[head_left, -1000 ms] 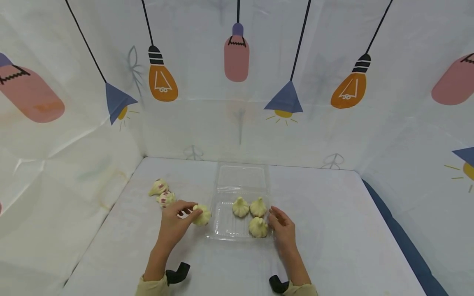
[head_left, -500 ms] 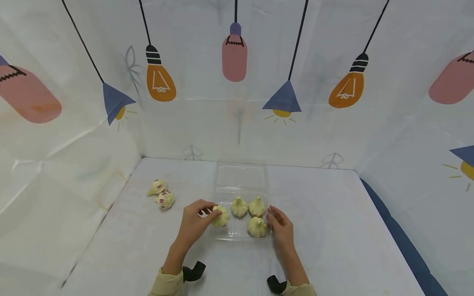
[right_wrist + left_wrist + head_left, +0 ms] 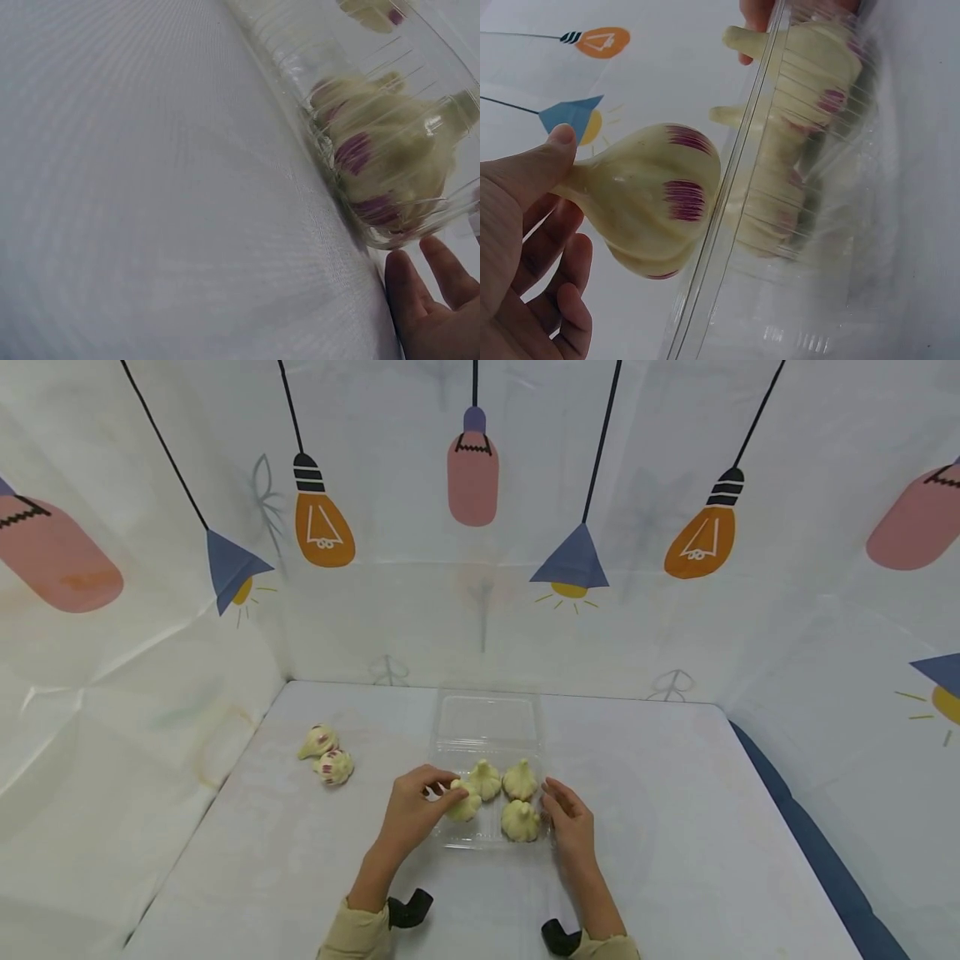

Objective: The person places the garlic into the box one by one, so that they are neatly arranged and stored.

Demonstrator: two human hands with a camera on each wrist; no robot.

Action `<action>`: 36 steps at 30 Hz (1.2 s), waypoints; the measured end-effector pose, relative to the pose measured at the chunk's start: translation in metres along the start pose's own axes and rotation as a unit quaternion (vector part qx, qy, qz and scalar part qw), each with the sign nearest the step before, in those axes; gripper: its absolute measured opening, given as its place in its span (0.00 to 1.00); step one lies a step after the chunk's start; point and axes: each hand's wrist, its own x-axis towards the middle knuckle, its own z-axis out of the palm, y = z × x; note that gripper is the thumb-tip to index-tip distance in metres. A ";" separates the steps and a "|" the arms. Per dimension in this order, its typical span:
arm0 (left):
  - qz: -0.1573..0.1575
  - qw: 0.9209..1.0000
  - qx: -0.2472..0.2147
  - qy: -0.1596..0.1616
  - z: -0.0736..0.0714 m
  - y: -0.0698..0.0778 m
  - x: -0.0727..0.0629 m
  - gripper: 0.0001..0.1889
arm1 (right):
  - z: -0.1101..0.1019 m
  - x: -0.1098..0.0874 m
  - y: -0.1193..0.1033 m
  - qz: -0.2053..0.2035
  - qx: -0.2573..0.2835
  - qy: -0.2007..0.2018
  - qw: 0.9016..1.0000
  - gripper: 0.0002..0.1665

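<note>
My left hand (image 3: 414,814) pinches a garlic bulb (image 3: 656,199) by its stem, the thumb on one side and fingers on the other. The bulb is cream with purple streaks and hangs above the left part of a clear plastic clamshell container (image 3: 465,841). Three more garlic bulbs sit inside, one of them a front bulb (image 3: 521,821). My right hand (image 3: 573,828) is at the container's right side, its fingertips right at the clear wall in the right wrist view, where a bulb (image 3: 394,161) shows through the plastic.
Two purple-streaked garlic bulbs (image 3: 333,767) lie close together on the white table (image 3: 660,860) at the left. The container's lid (image 3: 487,717) lies folded back behind it. A white sheet printed with lamps (image 3: 412,610) stands around the table.
My left hand has carried the garlic bulb rightward, from beside the container to above its left part. The right hand has stayed at the container's right side.
</note>
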 end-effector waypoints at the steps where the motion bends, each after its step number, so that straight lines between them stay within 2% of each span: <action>1: 0.001 1.000 0.005 -0.002 0.001 0.000 0.001 0.09 | 0.000 0.000 0.000 0.001 0.000 0.001 1.000 0.22; 9: 0.012 1.000 0.016 -0.012 0.012 -0.001 0.005 0.10 | 0.001 0.000 -0.001 0.003 0.008 0.006 1.000 0.22; 19: 0.033 0.999 0.016 -0.011 0.020 -0.001 0.002 0.11 | -0.001 0.001 0.004 -0.003 0.011 -0.002 1.000 0.23; 32: 0.018 0.999 0.010 -0.028 0.028 -0.002 0.000 0.11 | 0.001 -0.001 0.000 -0.005 -0.004 0.004 1.000 0.21; 36: 0.007 0.999 0.020 -0.035 0.031 -0.004 -0.001 0.11 | 0.001 -0.001 0.001 -0.003 -0.005 0.004 1.000 0.21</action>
